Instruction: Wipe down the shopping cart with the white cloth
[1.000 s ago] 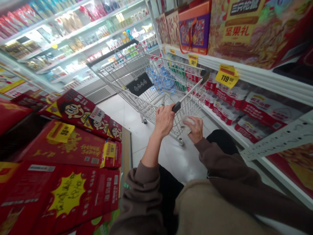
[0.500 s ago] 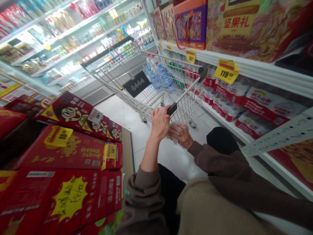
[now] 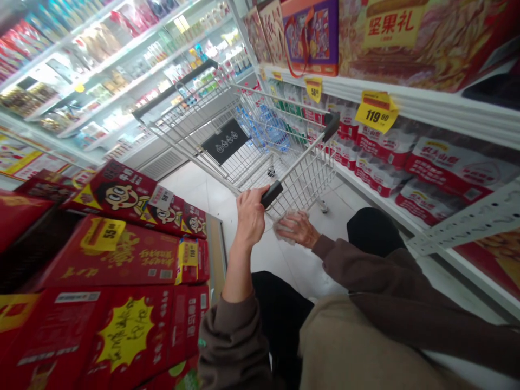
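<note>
A metal shopping cart (image 3: 244, 162) with black corner pieces and a dark panel stands tilted across the view. My left hand (image 3: 249, 216) is closed round the cart's near corner, beside the black corner piece (image 3: 272, 194); its fingertips are partly hidden. Just to the right and a little lower, my right hand (image 3: 299, 227) has its fingers bent on a thin, whitish cloth (image 3: 280, 227). The cloth looks crumpled and slightly blurred, and hangs below the cart's rail, apart from it. Beyond the cart's wire side, blue-tinted water bottles (image 3: 268, 127) show.
Stacked red gift boxes (image 3: 117, 260) with yellow price tags fill the left side. A white shelf (image 3: 406, 103) on the right carries gift boxes above and wrapped red-and-white bottle packs (image 3: 447, 165) below. A lit refrigerated shelf unit (image 3: 122, 70) stands behind the cart.
My left hand and the cart's near corner have shifted left and slightly down. My right hand has moved slightly lower with the cloth, and a gap has opened between the hands.
</note>
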A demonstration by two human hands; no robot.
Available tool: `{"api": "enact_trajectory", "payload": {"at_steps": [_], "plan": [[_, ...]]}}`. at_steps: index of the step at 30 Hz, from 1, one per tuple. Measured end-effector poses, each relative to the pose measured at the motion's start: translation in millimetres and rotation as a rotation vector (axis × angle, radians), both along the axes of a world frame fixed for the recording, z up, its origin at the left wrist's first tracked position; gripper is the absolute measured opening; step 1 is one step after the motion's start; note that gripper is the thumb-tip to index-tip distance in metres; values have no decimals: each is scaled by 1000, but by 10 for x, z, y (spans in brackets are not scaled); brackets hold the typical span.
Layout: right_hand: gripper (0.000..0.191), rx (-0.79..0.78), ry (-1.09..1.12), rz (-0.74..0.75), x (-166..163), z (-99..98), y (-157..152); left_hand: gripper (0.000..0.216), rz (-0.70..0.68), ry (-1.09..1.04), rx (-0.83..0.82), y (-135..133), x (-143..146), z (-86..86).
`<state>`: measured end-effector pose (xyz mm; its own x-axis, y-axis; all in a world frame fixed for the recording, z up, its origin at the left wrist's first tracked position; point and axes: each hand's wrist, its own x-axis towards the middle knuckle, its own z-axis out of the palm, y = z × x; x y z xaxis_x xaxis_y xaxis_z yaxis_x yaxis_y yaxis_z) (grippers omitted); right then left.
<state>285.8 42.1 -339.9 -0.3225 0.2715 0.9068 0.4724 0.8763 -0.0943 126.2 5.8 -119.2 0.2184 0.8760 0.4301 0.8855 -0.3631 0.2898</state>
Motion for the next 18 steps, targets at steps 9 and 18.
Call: {"api": "enact_trajectory", "payload": {"at_steps": [9, 18], "plan": [[27, -363, 391, -313, -68, 45, 58, 96, 92, -37, 52, -155, -140, 0], [22, -247, 237, -131, 46, -19, 135, 93, 124, -38, 65, -235, -352, -33]]}}
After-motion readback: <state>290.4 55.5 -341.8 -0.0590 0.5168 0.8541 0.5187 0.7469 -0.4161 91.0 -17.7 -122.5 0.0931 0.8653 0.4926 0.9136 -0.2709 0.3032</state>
